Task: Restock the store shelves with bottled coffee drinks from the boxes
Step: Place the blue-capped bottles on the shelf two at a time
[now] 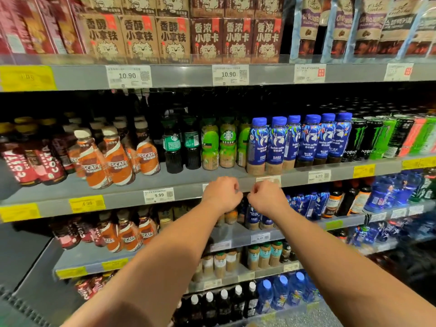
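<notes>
Two fists up at the front rail of the middle shelf (179, 180): left grip (221, 193) and right grip (266, 197) side by side, close together, both curled tight with no bottle in either, and no telling about any pinch on the rail behind the knuckles. Just above and behind, standing upright on that same shelf: blue-capped coffee bottles (259, 145) nearer the right grip, green-labelled bottles (227, 142) nearer the left, long axes vertical. No box in view; probably a reach up and back for either row.
</notes>
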Demonstrator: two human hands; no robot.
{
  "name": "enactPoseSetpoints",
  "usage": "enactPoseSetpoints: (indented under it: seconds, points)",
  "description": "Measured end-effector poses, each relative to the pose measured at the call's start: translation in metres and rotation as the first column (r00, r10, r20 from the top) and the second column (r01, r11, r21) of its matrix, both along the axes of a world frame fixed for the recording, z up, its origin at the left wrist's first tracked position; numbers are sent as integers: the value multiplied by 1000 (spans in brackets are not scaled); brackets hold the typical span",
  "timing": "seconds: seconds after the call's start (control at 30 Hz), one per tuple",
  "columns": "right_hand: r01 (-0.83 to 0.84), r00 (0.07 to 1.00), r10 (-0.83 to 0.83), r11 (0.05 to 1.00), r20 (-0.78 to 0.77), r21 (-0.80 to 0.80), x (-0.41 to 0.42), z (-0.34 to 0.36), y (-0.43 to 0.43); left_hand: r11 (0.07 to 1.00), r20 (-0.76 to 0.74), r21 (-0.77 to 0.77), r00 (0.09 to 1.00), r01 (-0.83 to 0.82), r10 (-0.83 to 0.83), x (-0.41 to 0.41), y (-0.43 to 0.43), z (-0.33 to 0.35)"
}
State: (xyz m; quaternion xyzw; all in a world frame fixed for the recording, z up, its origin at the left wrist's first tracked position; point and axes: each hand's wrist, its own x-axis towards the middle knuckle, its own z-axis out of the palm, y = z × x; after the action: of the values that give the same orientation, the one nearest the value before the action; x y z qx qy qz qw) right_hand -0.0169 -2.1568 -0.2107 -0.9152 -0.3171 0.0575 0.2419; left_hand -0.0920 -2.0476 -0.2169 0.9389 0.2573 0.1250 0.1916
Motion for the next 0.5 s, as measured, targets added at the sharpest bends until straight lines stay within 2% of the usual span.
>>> enactPoseSetpoints:
  seconds: [0.27,0.4,0.5]
  points:
    - [-132,989,142,971,38,-199,-76,-29,-14,998,-140,60,990,9,0,-81,-22,-31]
    - [-223,970,240,940,34,-259,-105,-42,-18,993,-215,100,972,-69,89,-124,-31,-42]
    - [-307,946,325,897,4,-319,-131,-60,-22,985,-347,108,923,-136,165,-161,-44,-57]
